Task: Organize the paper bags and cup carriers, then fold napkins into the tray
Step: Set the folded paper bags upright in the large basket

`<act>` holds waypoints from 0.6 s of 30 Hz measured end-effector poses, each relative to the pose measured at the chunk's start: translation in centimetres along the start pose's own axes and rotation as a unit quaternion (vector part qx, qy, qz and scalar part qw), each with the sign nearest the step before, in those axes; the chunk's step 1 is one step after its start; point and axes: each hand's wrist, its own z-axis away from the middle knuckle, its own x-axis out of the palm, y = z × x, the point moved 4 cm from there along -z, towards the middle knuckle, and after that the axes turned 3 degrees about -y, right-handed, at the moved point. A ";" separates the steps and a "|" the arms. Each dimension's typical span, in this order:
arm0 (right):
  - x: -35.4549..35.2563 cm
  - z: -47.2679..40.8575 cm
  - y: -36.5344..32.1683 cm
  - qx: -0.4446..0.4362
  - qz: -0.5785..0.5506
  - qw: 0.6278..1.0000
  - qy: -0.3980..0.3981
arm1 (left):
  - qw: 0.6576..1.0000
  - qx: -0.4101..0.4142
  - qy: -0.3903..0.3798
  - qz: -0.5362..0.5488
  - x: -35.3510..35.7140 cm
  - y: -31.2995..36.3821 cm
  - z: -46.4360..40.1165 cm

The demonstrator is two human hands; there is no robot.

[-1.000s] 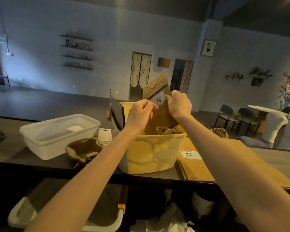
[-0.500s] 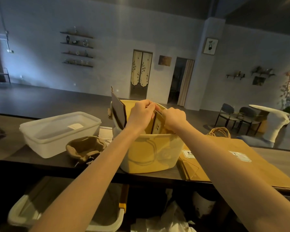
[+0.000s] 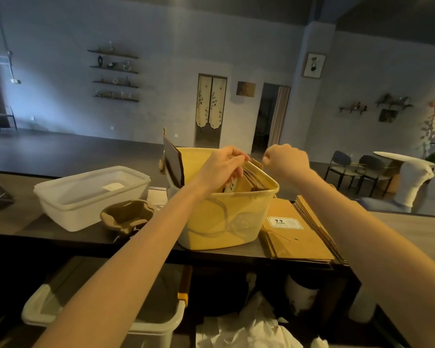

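One more kraft paper bag (image 3: 249, 178) is now sitting filed upright in the yellow tub (image 3: 226, 217), no longer raised above it. Left hand (image 3: 221, 167) is pinching the bag tops; right hand (image 3: 285, 159) is lifting away fisted, holding nothing. Flat bags (image 3: 294, 232) beside the tub are waiting.

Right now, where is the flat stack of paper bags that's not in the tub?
In the head view, the paper bags lie flat on the counter, right against the yellow tub on its right side, partly under the right forearm.

Left hand (image 3: 221, 167) fingers the paper bags (image 3: 253, 177) upright in the yellow bin (image 3: 226, 217); right hand (image 3: 285, 160) fisted just beside.
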 end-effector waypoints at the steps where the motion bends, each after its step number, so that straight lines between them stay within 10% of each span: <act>1: -0.5 0.5 1.1 0.005 -0.012 1.000 0.010 | 1.000 -0.008 -0.006 0.027 0.6 0.2 0.2; 6: -1.3 4.1 6.1 0.044 0.006 0.998 0.039 | 0.993 -0.037 -0.047 0.098 4.4 1.3 0.8; 18: 7.4 11.3 12.8 0.180 -0.152 0.952 -0.194 | 0.947 -0.287 -0.143 0.024 13.8 -4.2 3.0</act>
